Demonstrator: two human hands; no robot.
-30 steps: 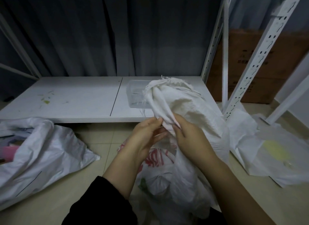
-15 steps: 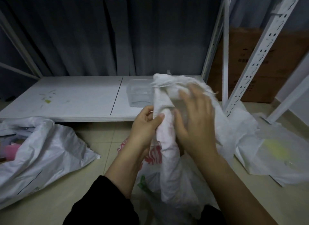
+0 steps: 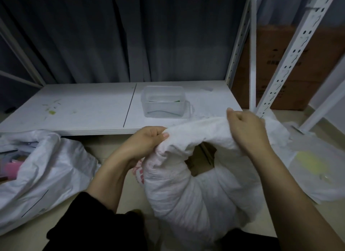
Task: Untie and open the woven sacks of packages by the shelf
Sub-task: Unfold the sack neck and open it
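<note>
A white woven sack [image 3: 196,194] stands on the floor in front of me, its mouth pulled open. Brown cardboard packages [image 3: 202,160] show inside the opening. My left hand [image 3: 147,140] grips the left side of the far rim. My right hand [image 3: 246,129] grips the right side of the same rim, fingers curled over the cloth. The rim is stretched between both hands, just in front of the low white shelf board [image 3: 84,108].
Another white sack [image 3: 46,168] lies open at left with pink items inside. A flat white sack [image 3: 306,168] lies on the floor at right. A clear plastic box [image 3: 163,101] sits on the shelf board. White shelf uprights [image 3: 291,50] and a brown carton [image 3: 291,67] stand at right.
The sack's twisted, gathered neck has been spread apart. My hands moved away from each other, pulling the rim wide and lower, so the mouth is open and cardboard shows inside.
</note>
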